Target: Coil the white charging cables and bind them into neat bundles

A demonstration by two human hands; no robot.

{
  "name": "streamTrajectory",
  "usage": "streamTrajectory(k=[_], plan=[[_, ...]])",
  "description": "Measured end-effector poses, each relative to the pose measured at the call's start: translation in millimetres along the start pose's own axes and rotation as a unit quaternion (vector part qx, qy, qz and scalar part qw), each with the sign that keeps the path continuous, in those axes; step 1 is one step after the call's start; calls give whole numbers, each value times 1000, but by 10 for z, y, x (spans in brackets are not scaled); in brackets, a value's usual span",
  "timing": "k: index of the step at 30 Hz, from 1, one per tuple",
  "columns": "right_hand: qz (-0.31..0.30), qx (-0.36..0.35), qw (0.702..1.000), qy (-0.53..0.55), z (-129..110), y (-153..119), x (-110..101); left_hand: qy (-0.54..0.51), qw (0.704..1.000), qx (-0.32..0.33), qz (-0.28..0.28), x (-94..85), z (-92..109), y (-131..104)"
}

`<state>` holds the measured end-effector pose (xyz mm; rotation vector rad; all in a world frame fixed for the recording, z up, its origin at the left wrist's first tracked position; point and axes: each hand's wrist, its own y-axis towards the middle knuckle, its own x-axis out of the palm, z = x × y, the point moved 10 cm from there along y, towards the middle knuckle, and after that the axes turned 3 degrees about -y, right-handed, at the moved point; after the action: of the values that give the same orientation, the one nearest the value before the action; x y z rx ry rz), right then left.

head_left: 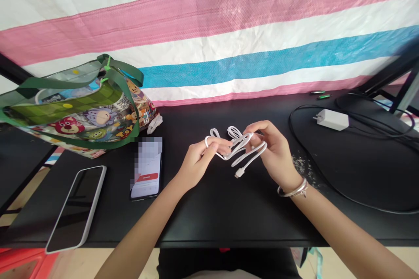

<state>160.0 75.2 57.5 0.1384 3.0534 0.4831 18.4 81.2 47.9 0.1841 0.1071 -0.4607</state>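
A white charging cable (pixel 244 141) is held in loose loops above the black table, between both hands. My left hand (pixel 199 159) pinches one part of it, with a loop passing around the fingers. My right hand (pixel 273 152) grips the bundled loops between thumb and fingers; a bracelet circles that wrist. The cable's plug (pixel 239 173) hangs free below the loops, pointing down and left. Some of the cable between the fingers is hidden.
At left lie a lit phone (pixel 149 170) and a dark-screened phone (pixel 77 207), beside a cartoon-print bag (pixel 98 117). To the right are a white charger (pixel 333 120), a black cable (pixel 322 178) and small green batteries (pixel 324 96). A striped sheet (pixel 229 30) hangs behind the table (pixel 229 218).
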Motion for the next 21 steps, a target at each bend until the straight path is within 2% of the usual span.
streamTrajectory(k=[4,7,10,15,18,21], plan=[[41,29,996,77,72,37,-103,18,1000,12,-13,20,10,1],[42,70,985,155,133,51,-110,71,996,50,-9,12,96,-4],[27,121,966,227,186,53,-68,116,990,80,3,-7,172,-9],[-7,184,930,319,235,35,68,140,986,85,27,-52,184,-10],[-44,189,925,327,205,7,168,141,986,75,49,-92,146,-13],[-79,187,926,317,172,-46,261,118,990,58,42,-69,94,-11]])
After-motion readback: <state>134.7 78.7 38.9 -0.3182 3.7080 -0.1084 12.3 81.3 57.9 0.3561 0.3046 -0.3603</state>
